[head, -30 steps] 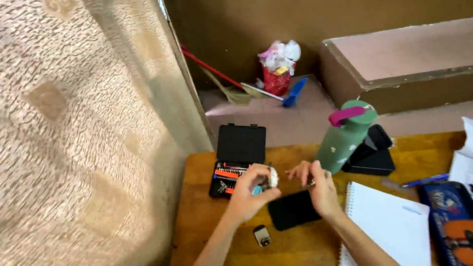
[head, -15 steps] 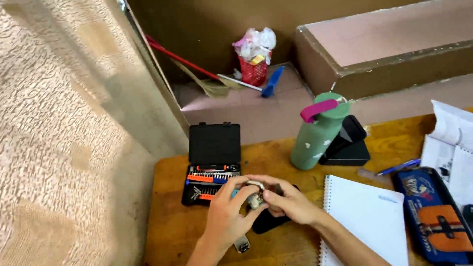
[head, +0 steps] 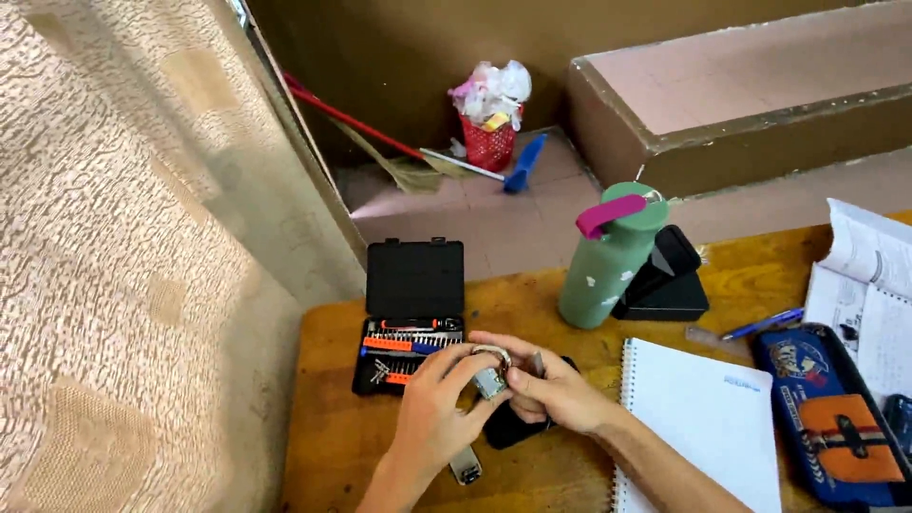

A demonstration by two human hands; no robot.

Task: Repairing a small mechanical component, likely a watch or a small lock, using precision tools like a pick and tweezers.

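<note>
Both hands meet over the wooden desk [head: 323, 446], and between their fingertips is a small silver padlock [head: 489, 378]. My left hand [head: 439, 408] grips it from the left. My right hand [head: 551, 391] pinches it from the right and also has a thin metal piece [head: 538, 364] sticking up between its fingers. Under the hands lies a flat black object [head: 508, 427], mostly hidden. An open black screwdriver bit kit [head: 410, 323] with orange holders sits just beyond the hands. A small silver and black item [head: 465, 465] lies on the desk by my left wrist.
A green bottle with a pink handle [head: 608, 255] stands by a black box [head: 665, 280]. A white spiral notebook [head: 708, 423], a blue pen [head: 762, 324], a blue pencil case [head: 828, 418] and open papers [head: 869, 285] lie right. Beyond the desk: broom, red basket, a step.
The view has shifted so the desk things sit further right. My hands came together from slightly apart and now both pinch the padlock over the black object.
</note>
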